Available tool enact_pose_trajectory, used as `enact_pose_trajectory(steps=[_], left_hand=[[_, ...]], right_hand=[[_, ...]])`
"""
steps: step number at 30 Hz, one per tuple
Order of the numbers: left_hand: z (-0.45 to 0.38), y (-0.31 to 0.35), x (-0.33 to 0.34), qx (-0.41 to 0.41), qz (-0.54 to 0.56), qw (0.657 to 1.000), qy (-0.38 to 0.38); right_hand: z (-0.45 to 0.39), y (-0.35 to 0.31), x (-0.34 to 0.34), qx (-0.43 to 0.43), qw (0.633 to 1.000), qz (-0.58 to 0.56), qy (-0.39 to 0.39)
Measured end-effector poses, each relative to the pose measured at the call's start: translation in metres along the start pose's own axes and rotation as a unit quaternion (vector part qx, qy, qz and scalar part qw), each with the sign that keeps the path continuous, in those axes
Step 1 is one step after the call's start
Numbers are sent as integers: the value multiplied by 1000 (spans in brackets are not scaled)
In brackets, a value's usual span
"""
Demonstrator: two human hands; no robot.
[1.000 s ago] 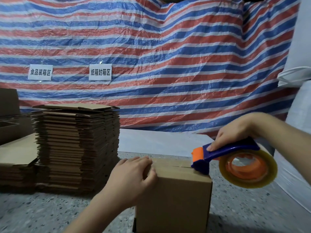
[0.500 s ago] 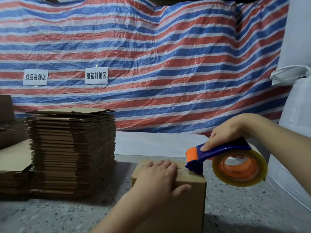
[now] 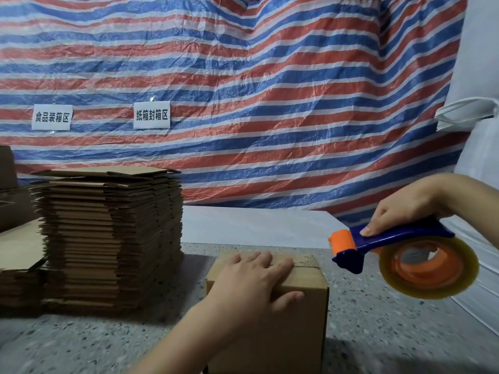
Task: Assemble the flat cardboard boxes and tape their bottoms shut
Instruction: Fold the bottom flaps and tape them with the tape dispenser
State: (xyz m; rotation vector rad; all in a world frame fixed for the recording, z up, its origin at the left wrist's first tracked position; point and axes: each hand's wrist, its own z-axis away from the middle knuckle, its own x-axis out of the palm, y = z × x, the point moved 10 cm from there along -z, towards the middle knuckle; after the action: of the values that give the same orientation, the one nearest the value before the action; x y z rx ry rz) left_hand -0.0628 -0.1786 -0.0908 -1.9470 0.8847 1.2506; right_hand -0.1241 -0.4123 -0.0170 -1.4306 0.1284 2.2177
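A: Item one, the surface?

B: Grey speckled stone-like floor [image 3: 378,327], running from 9 o'clock across to 4 o'clock. A pale smooth slab [image 3: 251,225] lies beyond it at 12 o'clock, meeting the backdrop.

A: Backdrop?

B: Red, white and blue striped plastic tarpaulin [image 3: 243,76], creased, filling the upper field. Two white paper labels with black characters [image 3: 152,115] are fixed to it at 10 o'clock.

A: Stock?

B: Tall stack of flattened brown cardboard boxes [image 3: 110,238] at 9 o'clock, standing on the floor. A lower pile of brown cardboard [image 3: 19,265] sits just beside it at the left edge. White sacks [image 3: 480,147] stand at 3 o'clock.

A: The work piece?

B: One assembled brown cardboard box [image 3: 297,306] at 6 o'clock, upright on the floor, flaps closed on top with the seam showing.

A: Hands?

B: Left hand [image 3: 253,282] lies flat on the box top, fingers straight and spread, thumb down the near face, pressing rather than gripping. Right hand [image 3: 405,211] at 3 o'clock wraps the handle of a blue and orange tape dispenser with a roll of clear yellowish tape [image 3: 399,255], forefinger laid along the top. The dispenser is off the box, just to its right, head tilted downward.
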Motion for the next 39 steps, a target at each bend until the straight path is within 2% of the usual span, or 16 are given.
enact_pose_trajectory(steps=[3,6,10,14,16,19,21,23,27,30,32,39], left_hand=[[-1,0,0,-3,3,1000,-2],[-1,0,-1,-6,9,1000,-8],[-6,4,-5,-18,41,998,-37],[-14,27,-5,-9,57,997,-57],[-15,30,-4,-12,60,997,-41],[-12,29,-5,1,49,999,-12],[-11,31,-6,23,33,999,-5],[-13,34,-9,38,25,999,3],[-17,36,-8,39,31,999,-4],[-16,35,-8,31,26,999,-2],[-15,36,-8,30,23,999,4],[-18,34,-4,33,17,999,-3]], right_hand=[[5,7,3,-2,1000,-16,-8],[5,6,18,14,999,30,-14],[-4,-8,28,18,995,98,31],[0,-21,26,32,992,114,50],[1,-26,25,49,981,175,72],[-14,-23,52,65,939,327,80],[-29,-8,77,61,944,310,96],[-37,3,86,35,947,277,160],[-48,8,89,0,912,231,340],[-56,10,109,4,892,199,405],[-61,14,122,17,887,194,420],[-65,20,142,88,905,174,378]])
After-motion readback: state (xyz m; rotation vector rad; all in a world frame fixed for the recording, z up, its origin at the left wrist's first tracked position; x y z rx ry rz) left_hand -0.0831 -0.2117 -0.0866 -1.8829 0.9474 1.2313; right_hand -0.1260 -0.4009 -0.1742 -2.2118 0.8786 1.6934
